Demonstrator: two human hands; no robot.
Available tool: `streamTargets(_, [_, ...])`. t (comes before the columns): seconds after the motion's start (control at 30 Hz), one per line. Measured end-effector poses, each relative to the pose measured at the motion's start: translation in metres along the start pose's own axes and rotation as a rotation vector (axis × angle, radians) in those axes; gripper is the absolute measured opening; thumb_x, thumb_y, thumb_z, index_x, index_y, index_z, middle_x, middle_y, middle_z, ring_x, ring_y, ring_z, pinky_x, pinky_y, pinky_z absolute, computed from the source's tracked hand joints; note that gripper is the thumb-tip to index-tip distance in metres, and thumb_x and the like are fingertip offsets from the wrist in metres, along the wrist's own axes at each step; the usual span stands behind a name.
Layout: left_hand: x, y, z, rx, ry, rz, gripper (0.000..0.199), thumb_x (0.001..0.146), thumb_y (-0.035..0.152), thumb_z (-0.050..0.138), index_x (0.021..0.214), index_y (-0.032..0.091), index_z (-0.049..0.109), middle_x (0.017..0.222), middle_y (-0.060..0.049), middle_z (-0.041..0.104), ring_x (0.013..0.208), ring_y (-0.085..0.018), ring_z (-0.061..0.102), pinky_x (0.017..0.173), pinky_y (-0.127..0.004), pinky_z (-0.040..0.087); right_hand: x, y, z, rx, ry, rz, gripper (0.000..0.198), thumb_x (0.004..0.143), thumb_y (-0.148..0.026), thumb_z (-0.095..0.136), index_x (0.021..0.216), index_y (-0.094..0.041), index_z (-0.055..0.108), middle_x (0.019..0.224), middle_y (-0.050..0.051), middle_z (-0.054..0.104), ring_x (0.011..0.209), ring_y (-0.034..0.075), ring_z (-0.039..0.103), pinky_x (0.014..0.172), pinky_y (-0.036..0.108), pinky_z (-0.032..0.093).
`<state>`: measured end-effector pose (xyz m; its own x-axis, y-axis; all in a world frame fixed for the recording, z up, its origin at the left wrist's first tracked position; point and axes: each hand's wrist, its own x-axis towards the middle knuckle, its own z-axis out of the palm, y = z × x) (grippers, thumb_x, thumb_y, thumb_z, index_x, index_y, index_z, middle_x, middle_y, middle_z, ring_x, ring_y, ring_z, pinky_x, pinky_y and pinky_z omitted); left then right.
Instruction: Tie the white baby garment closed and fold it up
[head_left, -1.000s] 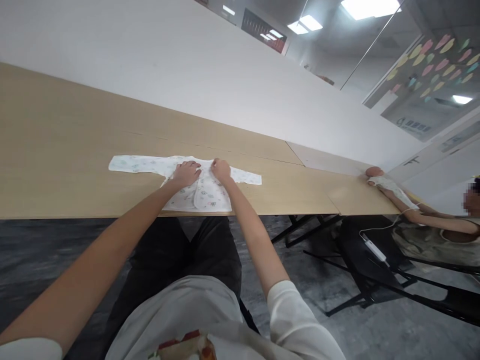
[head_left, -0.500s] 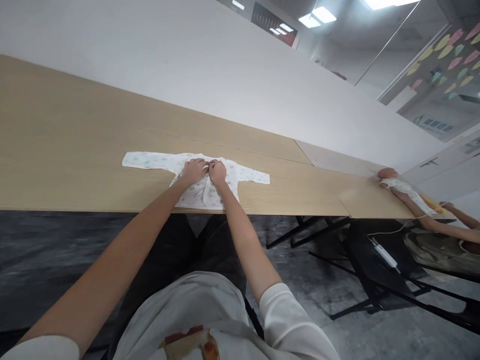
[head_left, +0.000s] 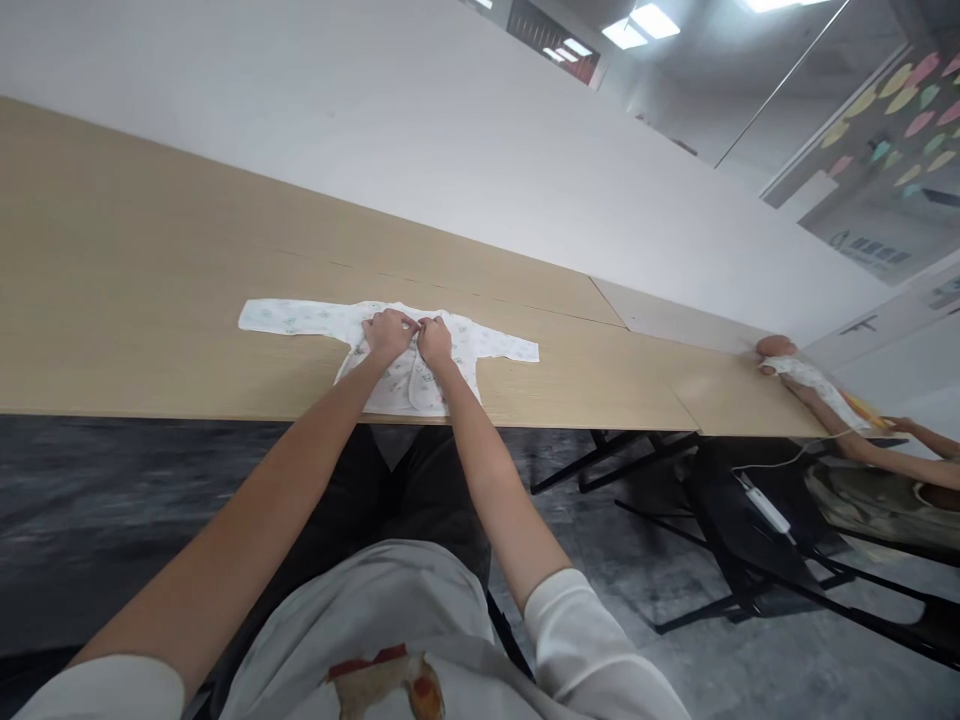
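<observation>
Close together at the upper front of the white shirt, the left hand and right hand pinch its fabric between their fingers, the table beneath it.

Bright, even indoor light; white rectangular ceiling lights upper right are blown out. Pale wood-look tabletop evenly lit, faint sheen toward its right end. Dark grey floor dim at left, lighter lower right. Wide-angle stretch toward edges. Soft overall: small print on white long-sleeved fabric shirt smeared.
</observation>
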<state>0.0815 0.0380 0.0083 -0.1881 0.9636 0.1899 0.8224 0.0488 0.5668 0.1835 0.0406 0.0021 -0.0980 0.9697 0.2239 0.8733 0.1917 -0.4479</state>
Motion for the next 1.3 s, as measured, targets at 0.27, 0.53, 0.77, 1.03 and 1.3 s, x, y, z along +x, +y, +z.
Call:
streamTargets(0.27, [-0.0016,-0.0005,-0.0023,0.056,-0.026,0.064,0.027,0.092,0.036,0.055,0.101,0.023,0.076,0.126,-0.012,0.066,0.122,-0.035,0.052,0.107,-0.052,0.030,0.0011,0.0010,0.0020,0.099,0.084,0.050,0.021,0.098,-0.011,0.045,0.108,-0.015,0.063,0.115,0.009,0.062,0.096,0.017,0.061,0.087,0.026,0.048])
streamTargets(0.53, [-0.0038,-0.0031,-0.0020,0.052,-0.027,0.117,0.028,0.094,0.034,0.048,0.100,0.023,0.074,0.125,-0.013,0.065,0.123,-0.034,0.051,0.110,-0.055,0.025,0.0014,0.0015,0.0044,0.134,0.099,0.070,0.021,0.097,-0.010,0.043,0.097,-0.016,0.062,0.102,0.008,0.064,0.093,0.018,0.061,0.087,0.028,0.048])
streamTargets(0.77, [-0.0056,-0.0013,-0.0014,0.076,-0.037,0.104,0.032,0.096,0.032,0.043,0.102,0.023,0.072,0.129,-0.013,0.061,0.126,-0.033,0.047,0.112,-0.055,0.021,0.0015,0.0033,0.0042,0.141,0.099,0.035,0.021,0.095,-0.007,0.042,0.094,-0.017,0.061,0.095,0.006,0.067,0.092,0.018,0.061,0.088,0.027,0.048])
streamTargets(1.03, [-0.0085,-0.0010,-0.0047,0.044,-0.027,0.092,0.032,0.098,0.031,0.043,0.105,0.019,0.072,0.131,-0.015,0.059,0.126,-0.033,0.045,0.112,-0.054,0.022,0.0007,0.0047,0.0022,0.164,0.116,0.032,0.018,0.093,-0.006,0.045,0.092,-0.017,0.060,0.095,0.007,0.069,0.093,0.018,0.062,0.089,0.028,0.048])
streamTargets(1.3, [-0.0061,-0.0057,-0.0025,0.047,-0.027,0.127,0.033,0.096,0.040,0.044,0.105,0.025,0.073,0.133,-0.015,0.057,0.129,-0.037,0.044,0.111,-0.057,0.023,-0.0007,0.0051,-0.0009,0.220,0.132,0.059,0.013,0.094,-0.011,0.049,0.097,-0.016,0.061,0.096,0.006,0.070,0.091,0.017,0.065,0.086,0.025,0.047])
